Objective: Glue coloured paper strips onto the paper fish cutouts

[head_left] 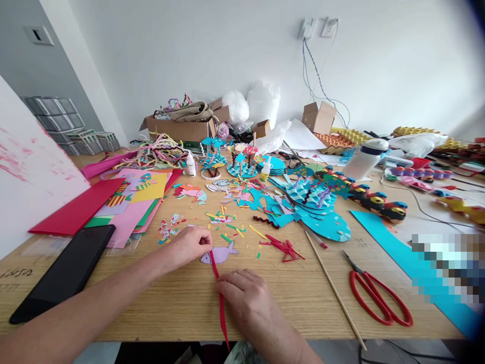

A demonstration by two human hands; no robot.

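Observation:
A light purple paper fish lies flat on the table in front of me, its tail pointing right. Across its head end runs a narrow red paper strip, which hangs down past the table's front edge. My left hand is closed in a pinch at the strip's upper end, just above the fish. Lower down, my right hand has thumb and fingers closed on the middle of the same strip; its fingertips are partly hidden.
Red-handled scissors and a wooden stick lie to the right. A phone rests at left beside stacked coloured paper. Paper scraps, red strips and glue bottles spread beyond the fish.

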